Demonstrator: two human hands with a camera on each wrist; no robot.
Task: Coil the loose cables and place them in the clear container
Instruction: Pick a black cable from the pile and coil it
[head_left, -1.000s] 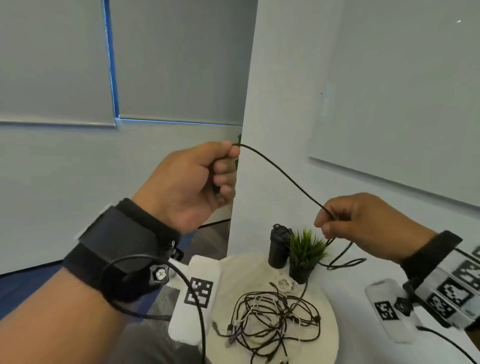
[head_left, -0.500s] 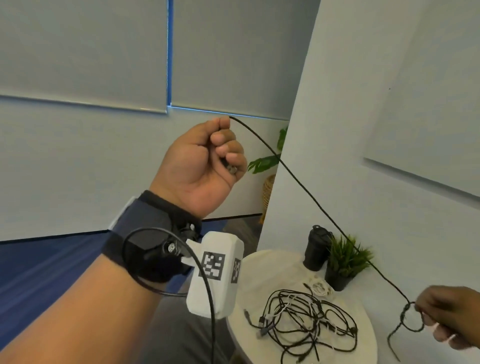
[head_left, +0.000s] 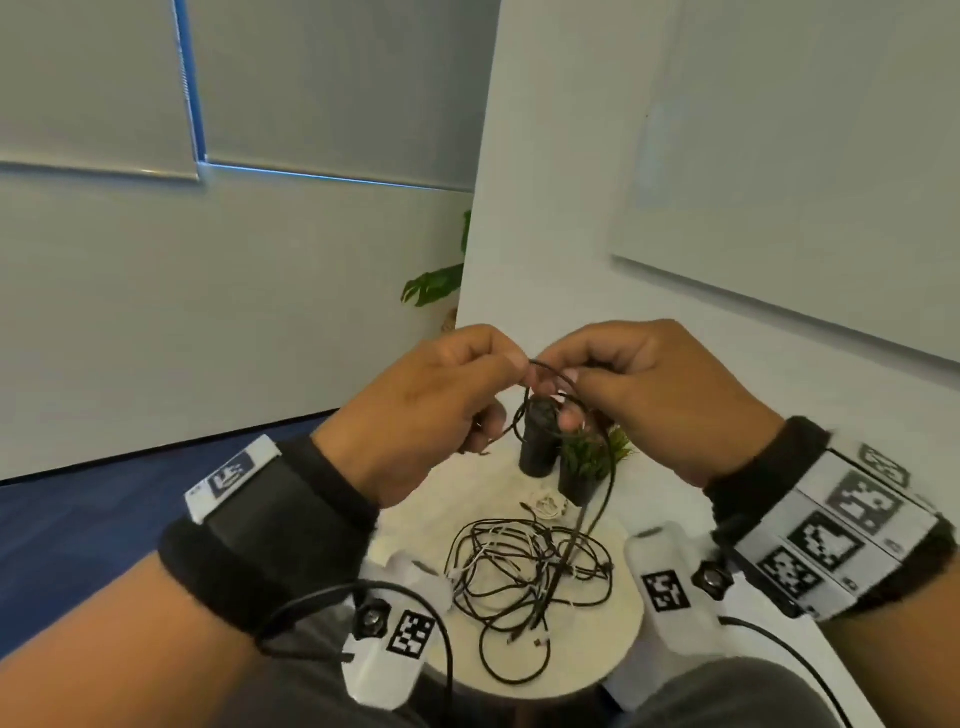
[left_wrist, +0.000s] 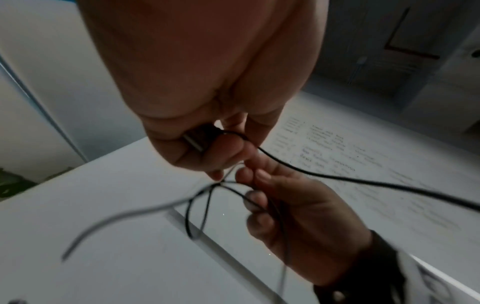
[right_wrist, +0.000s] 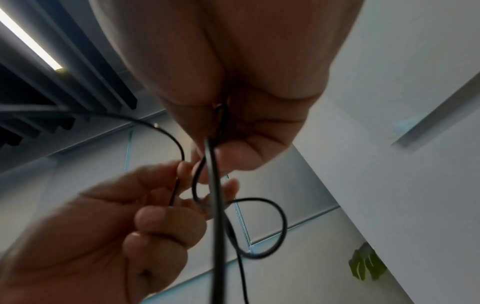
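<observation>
We hold both hands raised and close together above the round table (head_left: 613, 639), fingertips almost touching. Our left hand (head_left: 426, 410) pinches the black cable (head_left: 605, 467) between thumb and forefinger; the left wrist view shows what appears to be a metal plug end tucked under the curled fingers, though blur prevents certainty. Our right hand (head_left: 644, 395) pinches the same cable just beside the left and gathers a few small loops against its fingers (left_wrist: 255, 200). The right wrist view confirms at least one closed loop hanging below the grip and a straight run dropping from it.

From the hands, the free length of this cable falls down to the table and ends in or on the tangle of cables (head_left: 524, 577) lying there. We cannot tell whether it is caught in that heap.

We judge the coiling of this first cable as begun but far from finished: only a few turns are formed and most of the length hangs loose. The tangle, black strands mixed with white ones, lies uncoiled. A small white coiled cable (head_left: 545, 504) sits just behind the tangle, near the potted plant (head_left: 587, 462) and the dark cylinder (head_left: 537, 441) at the table's far edge.

No clear container is identifiable in any view, so nothing is confirmed as placed. Remaining: finish this coil, separate and coil the heap, stow all.
</observation>
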